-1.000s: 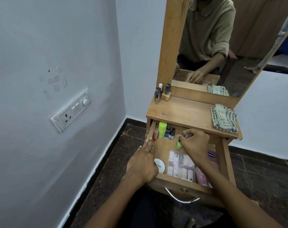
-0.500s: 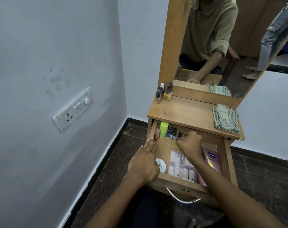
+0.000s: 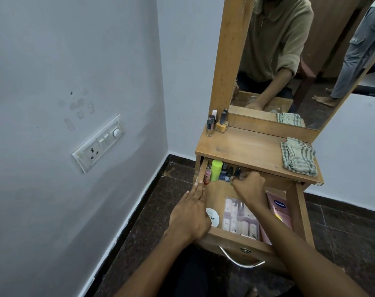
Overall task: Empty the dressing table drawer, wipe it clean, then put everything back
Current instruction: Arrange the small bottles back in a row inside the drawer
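The wooden drawer of the dressing table is pulled out. My left hand lies flat on its left wall, fingers straight and together. My right hand reaches to the drawer's back, fingertips pinched on a small dark-capped bottle in a row of small bottles. Left of them stand a lime green bottle and a pink stick. Nearer me lie a round white tin, a clear pack of small bottles and a pink tube, partly hidden by my right forearm.
A folded checked cloth lies on the right of the tabletop. Three nail polish bottles stand at its back left, by the mirror. A wall with a switch plate is close on the left. The floor is dark tile.
My right hand has moved from the drawer's middle to the back row with a small bottle. The pink tube has come into view. My left hand has stayed on the drawer's wall.
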